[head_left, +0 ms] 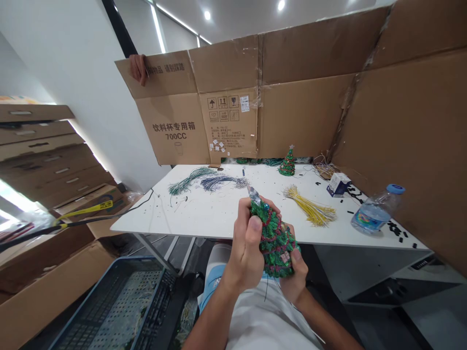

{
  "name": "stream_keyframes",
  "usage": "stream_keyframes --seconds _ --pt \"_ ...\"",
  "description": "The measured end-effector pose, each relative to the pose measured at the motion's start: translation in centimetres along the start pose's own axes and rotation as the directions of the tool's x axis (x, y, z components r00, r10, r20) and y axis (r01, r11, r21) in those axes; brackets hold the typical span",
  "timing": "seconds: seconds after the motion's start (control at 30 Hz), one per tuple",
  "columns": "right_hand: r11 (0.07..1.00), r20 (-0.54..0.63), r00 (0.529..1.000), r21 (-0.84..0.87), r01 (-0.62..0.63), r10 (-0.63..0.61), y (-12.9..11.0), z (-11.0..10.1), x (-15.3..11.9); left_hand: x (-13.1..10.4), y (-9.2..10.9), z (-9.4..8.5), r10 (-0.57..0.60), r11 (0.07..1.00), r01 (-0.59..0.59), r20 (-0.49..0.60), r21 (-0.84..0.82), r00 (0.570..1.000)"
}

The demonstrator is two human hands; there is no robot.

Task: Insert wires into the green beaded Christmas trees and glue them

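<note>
A small green tinsel Christmas tree (275,248) with pink-red garlands is held above my lap, tilted, its silvery tip pointing up and away. My left hand (248,243) grips its upper left side, the thumb near the top. Around its lower right side my right hand (295,270) is closed. A thin dark wire hangs from the tree's base. On the white table (204,218) beyond lie a green wire bundle (189,180), a dark blue one (222,181) and a yellow one (312,206). Another decorated tree (287,163) stands upright at the back.
A water bottle (375,209), a small white-and-blue box (338,184) and scattered black pieces (396,228) are at the table's right. Cardboard panels (226,126) rise behind. A blue crate (120,301) and an open carton (69,277) stand on the lower left.
</note>
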State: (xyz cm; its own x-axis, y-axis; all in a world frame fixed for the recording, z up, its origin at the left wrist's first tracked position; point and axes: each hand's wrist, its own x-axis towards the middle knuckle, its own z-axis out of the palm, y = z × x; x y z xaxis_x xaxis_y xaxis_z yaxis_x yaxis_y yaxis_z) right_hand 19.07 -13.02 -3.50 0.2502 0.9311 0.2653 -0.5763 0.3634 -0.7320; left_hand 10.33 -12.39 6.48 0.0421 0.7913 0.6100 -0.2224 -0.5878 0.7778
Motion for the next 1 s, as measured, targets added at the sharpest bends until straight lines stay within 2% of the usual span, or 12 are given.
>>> stream_keyframes --seconds 0.1,0.17,0.2,0.27,0.3,0.37,0.47,0.67,0.93,1.0 --pt "0.993 -0.031 0.997 0.091 -0.074 0.077 -0.6 0.4 0.3 -0.1 -0.9 -0.5 0.046 0.993 -0.053 0.065 0.105 0.997" --pt "0.99 -0.092 0.991 0.104 -0.092 0.102 -0.8 0.6 0.3 -0.2 -1.8 -0.6 0.148 0.957 -0.152 0.032 0.249 0.988" --pt "0.99 -0.119 0.987 0.101 -0.094 0.105 -0.9 0.7 0.3 -0.2 -2.3 -0.7 0.239 0.922 -0.221 -0.021 0.319 0.971" --pt "0.992 -0.154 0.983 0.088 -0.087 0.1 -0.9 0.7 0.4 0.0 -2.9 -0.6 0.433 0.83 -0.357 -0.092 0.428 0.897" --pt "0.993 -0.161 0.982 0.082 -0.081 0.094 -0.9 0.6 0.5 0.1 -3.1 -0.5 0.501 0.786 -0.408 -0.091 0.463 0.861" --pt "0.994 -0.146 0.985 0.077 -0.076 0.087 -0.9 0.4 0.7 0.3 -3.0 -0.4 0.564 0.727 -0.464 -0.056 0.506 0.824" --pt "0.994 -0.109 0.991 0.08 -0.073 0.081 -0.9 0.0 1.0 0.5 -2.6 -0.1 0.56 0.721 -0.455 -0.053 0.523 0.827" --pt "0.995 -0.098 0.994 0.088 -0.048 0.056 -0.2 -0.5 0.7 0.1 -2.3 0.2 0.469 0.817 -0.364 -0.149 0.448 0.87" --pt "0.993 -0.141 0.988 0.105 -0.05 0.065 -0.4 0.1 0.2 0.0 -2.5 0.3 0.503 0.833 -0.426 -0.161 0.354 0.849" --pt "0.993 -0.117 0.991 0.101 -0.06 0.071 -0.4 0.1 0.3 0.1 -2.7 0.4 0.509 0.83 -0.434 -0.159 0.35 0.846"
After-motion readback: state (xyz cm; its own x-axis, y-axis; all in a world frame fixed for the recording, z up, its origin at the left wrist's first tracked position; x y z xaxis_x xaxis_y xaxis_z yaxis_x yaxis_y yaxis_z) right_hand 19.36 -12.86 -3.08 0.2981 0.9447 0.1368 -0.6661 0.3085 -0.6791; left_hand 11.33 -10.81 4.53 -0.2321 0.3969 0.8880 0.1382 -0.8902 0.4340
